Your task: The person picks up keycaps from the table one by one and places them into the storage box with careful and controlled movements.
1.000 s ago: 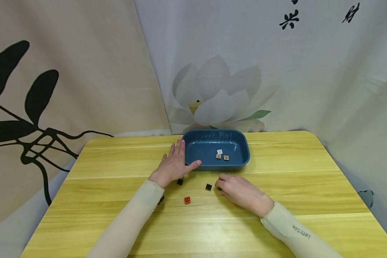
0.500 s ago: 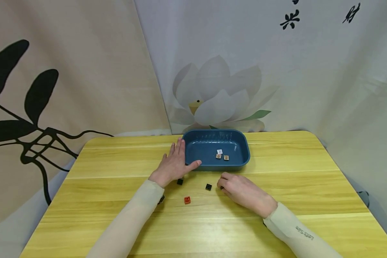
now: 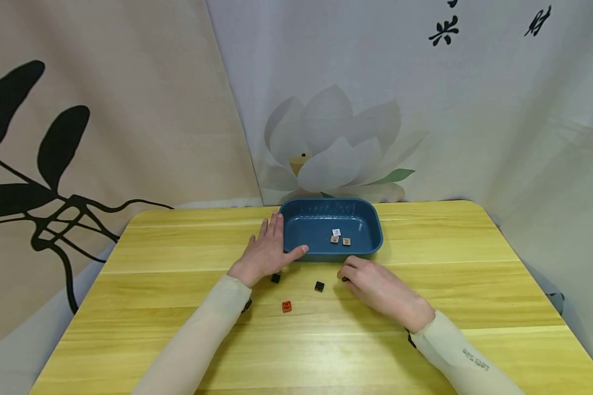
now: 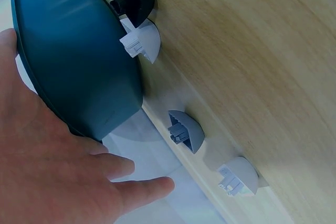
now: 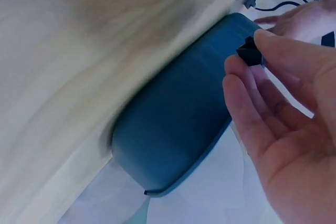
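Observation:
My left hand (image 3: 268,248) rests against the left end of a blue rectangular tray (image 3: 332,257), fingers straight along its side and the thumb over the front rim. Below the tray's front right corner, my right hand (image 3: 378,286) pinches a small black keycap (image 5: 250,56) between thumb and fingertips. On the table in front lie a black keycap (image 3: 319,286), a red keycap (image 3: 286,306) and another black keycap (image 3: 275,278) beside the left wrist. Inside the tray are a white keycap (image 3: 336,232) and two tan ones (image 3: 346,241).
The wooden table (image 3: 178,241) ends just behind the tray, where a printed curtain (image 3: 474,109) hangs. In the left wrist view, hollow keycaps show their stems, a grey one (image 4: 186,131) and a white one (image 4: 240,176) among them.
My right hand has shifted a little to the right and up toward the tray, with the black keycap now showing at its fingertips. The left hand stays still.

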A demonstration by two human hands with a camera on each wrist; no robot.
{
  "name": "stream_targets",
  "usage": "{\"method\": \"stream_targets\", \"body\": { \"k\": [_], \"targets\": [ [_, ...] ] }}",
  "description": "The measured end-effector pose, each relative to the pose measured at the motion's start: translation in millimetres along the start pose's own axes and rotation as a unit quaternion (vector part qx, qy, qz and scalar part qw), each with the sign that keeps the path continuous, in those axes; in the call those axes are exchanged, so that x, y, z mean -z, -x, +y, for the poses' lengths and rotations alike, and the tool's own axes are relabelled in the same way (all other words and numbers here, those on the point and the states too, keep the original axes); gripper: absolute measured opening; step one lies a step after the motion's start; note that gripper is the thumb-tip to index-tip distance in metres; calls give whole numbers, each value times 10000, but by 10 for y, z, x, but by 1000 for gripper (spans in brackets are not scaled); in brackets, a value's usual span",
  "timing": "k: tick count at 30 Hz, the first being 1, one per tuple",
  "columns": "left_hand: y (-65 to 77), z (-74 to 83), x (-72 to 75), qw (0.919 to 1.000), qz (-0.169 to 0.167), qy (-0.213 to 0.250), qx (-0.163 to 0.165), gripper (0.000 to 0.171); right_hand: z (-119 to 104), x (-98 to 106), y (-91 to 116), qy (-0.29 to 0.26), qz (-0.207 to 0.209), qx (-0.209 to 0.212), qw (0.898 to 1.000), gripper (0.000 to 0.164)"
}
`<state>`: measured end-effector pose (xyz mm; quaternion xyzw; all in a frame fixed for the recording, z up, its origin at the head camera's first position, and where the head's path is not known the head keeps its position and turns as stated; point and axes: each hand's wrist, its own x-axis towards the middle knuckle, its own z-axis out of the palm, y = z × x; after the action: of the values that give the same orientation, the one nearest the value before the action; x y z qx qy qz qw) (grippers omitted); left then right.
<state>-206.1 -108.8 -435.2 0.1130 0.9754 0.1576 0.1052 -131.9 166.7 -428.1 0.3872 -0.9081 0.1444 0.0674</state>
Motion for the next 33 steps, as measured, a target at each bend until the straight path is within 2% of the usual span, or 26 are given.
{"method": "stream_targets", "body": {
  "k": [9,21,33],
  "targets": [
    [2,-3,-5,10000,-23,-2,5,118,16,141,-2,-123,345,-309,9988,17],
    [-1,-6,0,10000,16,14,-46,117,51,250,-31,-112,797,-210,9965,21],
    [17,1,10,10000,27,17,-60,116,156,308,-100,-310,1361,-673,9879,17]
  ]
}}
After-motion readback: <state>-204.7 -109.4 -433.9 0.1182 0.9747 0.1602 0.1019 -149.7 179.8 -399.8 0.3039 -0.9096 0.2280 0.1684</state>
